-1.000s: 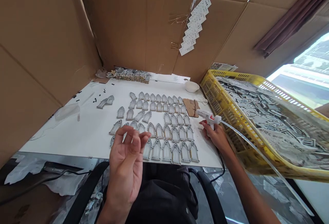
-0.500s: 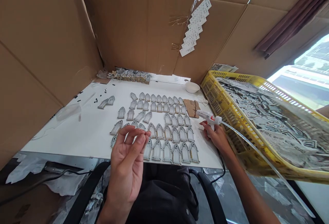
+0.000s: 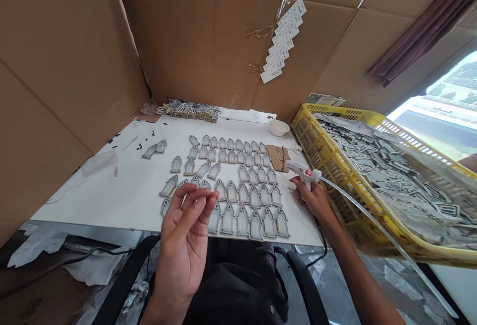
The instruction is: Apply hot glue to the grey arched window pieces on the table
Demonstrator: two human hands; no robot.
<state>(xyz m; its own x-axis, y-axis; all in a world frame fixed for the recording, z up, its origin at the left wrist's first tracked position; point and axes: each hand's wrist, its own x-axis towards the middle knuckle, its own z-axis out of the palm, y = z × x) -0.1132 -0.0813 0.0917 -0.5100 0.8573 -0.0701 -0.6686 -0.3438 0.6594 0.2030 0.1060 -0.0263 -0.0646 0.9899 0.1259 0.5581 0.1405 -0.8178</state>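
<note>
Glue gun [image 3: 301, 170] sits in the wrapped grip of right hand [image 3: 315, 198], nozzle [image 3: 289, 165] by cardboard [image 3: 276, 155], just right of arched frames [image 3: 241, 219]. Left hand [image 3: 188, 235]: fingertips [image 3: 212, 195] pressed together, can't tell if pinching anything. Best keep nozzle steady, fingertips clear.

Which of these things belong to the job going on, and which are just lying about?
Likely part of the job:
- glue gun, held in the right hand
- arched pieces, laid in rows
- yellow basket full of parts

Probably just lying about:
- white bowl
- clear plastic scrap
</note>
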